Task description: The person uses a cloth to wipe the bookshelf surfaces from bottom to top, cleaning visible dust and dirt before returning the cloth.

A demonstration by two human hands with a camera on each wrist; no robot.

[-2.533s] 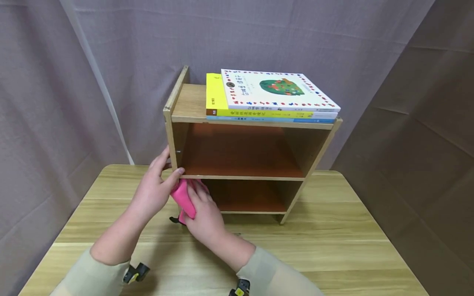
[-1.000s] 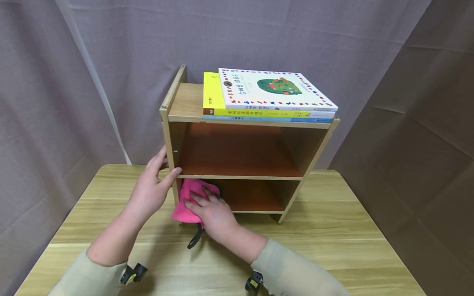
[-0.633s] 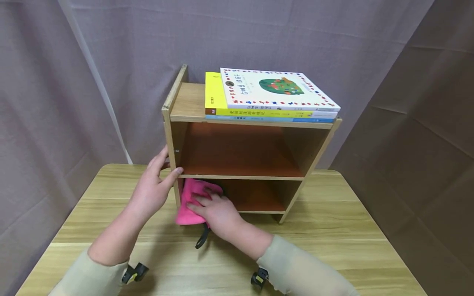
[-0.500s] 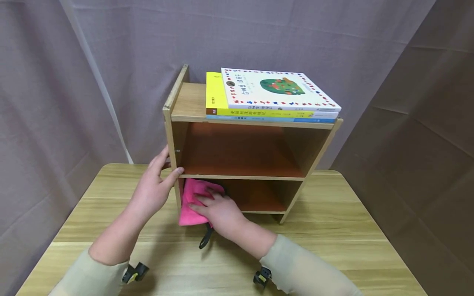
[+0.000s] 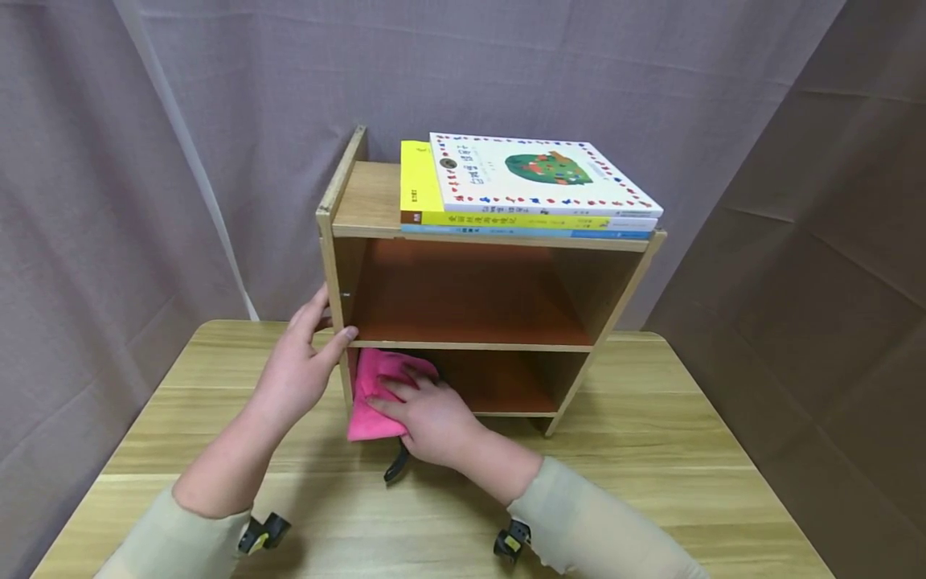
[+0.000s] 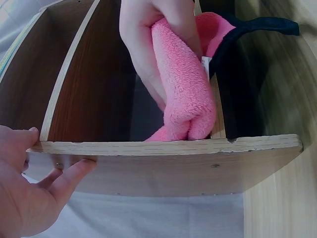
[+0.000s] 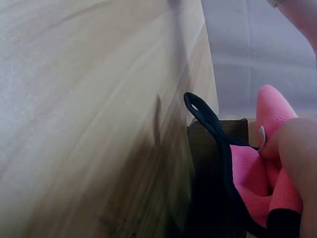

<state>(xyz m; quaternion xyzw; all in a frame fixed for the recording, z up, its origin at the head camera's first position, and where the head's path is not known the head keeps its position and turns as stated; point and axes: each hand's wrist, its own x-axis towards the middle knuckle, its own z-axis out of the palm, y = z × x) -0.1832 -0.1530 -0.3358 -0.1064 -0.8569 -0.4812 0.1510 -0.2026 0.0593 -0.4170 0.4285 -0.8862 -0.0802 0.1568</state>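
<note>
In the head view, a small wooden bookshelf (image 5: 470, 347) stands on the table. My left hand (image 5: 292, 370) grips its left side panel, thumb on the front edge and fingers on the outer face. My right hand (image 5: 441, 422) reaches into the lower left compartment and holds a pink cloth (image 5: 376, 422) against the bottom board. From the left wrist, the fluffy pink cloth (image 6: 185, 89) is bunched between the right hand's thumb and fingers. A black edging with a hanging loop (image 7: 205, 116) shows in the right wrist view. The right fingertips are partly hidden by the cloth.
Several stacked books (image 5: 550, 177) lie on the shelf's top, a white one uppermost over yellow and blue ones. The middle compartment (image 5: 477, 297) has a reddish-brown board. Grey curtains (image 5: 506, 64) hang behind the wooden table (image 5: 651, 482).
Over the earlier frames my right hand and the pink cloth moved right from the left side panel, and the cloth spread out. In the last half second hardly anything moved. My left hand kept its place.
</note>
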